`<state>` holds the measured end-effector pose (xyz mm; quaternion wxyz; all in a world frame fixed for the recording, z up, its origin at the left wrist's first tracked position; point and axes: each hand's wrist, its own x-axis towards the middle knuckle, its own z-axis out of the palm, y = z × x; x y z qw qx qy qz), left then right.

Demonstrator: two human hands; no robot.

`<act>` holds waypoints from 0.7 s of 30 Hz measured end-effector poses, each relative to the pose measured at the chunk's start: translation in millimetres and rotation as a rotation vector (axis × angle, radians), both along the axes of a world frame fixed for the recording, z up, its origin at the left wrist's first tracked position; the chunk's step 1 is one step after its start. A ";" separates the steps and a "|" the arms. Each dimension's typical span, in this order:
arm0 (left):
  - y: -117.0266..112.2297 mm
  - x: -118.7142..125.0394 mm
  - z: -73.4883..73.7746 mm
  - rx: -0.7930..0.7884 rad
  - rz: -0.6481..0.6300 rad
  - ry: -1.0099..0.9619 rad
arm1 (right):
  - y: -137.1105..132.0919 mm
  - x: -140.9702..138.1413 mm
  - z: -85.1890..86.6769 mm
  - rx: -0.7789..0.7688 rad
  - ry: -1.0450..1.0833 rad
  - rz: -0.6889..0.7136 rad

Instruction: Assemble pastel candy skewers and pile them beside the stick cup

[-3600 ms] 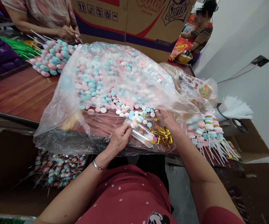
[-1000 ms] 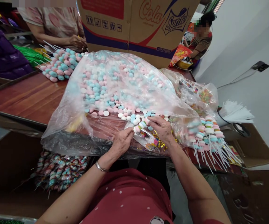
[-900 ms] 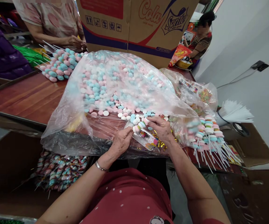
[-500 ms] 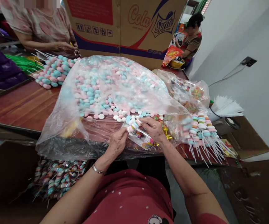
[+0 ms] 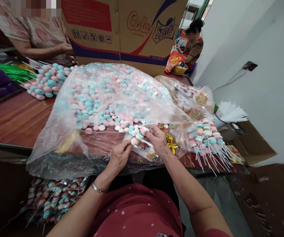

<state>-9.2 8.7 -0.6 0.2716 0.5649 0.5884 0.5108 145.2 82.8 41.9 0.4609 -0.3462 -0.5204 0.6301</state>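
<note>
Left hand (image 5: pixel 118 157) is pinched shut on the lower end of a candy stick (image 5: pixel 139 135); right hand (image 5: pixel 158 140) is closed on the stick's top end, fingertips at the last disc. The stick sits between the two hands, touching both, just above a printed clear sleeve (image 5: pixel 145 149).

Progress, as a judgement: stack looks nearly full, a row of pastel discs already on it; sleeving and a gold twist tie (image 5: pixel 171 144) are still left.

Done batches: pile of finished sticks (image 5: pixel 207 138) right of the right hand, another pile (image 5: pixel 47 79) far left.

Just beyond the fingertips: loose candy discs (image 5: pixel 112 123) at the mouth of the big plastic bag (image 5: pixel 112 95).

Room: table edge (image 5: pixel 13 144) runs just below the hands, tight. Bag blocks forward, cardboard box (image 5: pixel 122 29) behind it. Open wood is only to the left.
</note>
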 end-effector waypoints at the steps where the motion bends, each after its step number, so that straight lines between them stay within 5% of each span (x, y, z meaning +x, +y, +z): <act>1: -0.4 -0.5 1.4 0.000 0.000 0.006 | -0.8 -1.8 0.8 -0.002 -0.001 0.007; 14: -9.2 -10.6 0.2 -0.088 0.021 -0.045 | -32.3 -28.4 -8.8 0.019 0.046 -0.026; 17: -10.7 -10.3 4.7 -0.143 0.014 -0.086 | -31.8 -9.0 15.5 0.126 -0.013 -0.153; 21: -10.1 -8.9 8.3 -0.201 -0.015 -0.150 | -22.1 62.0 72.2 0.383 -0.331 -0.363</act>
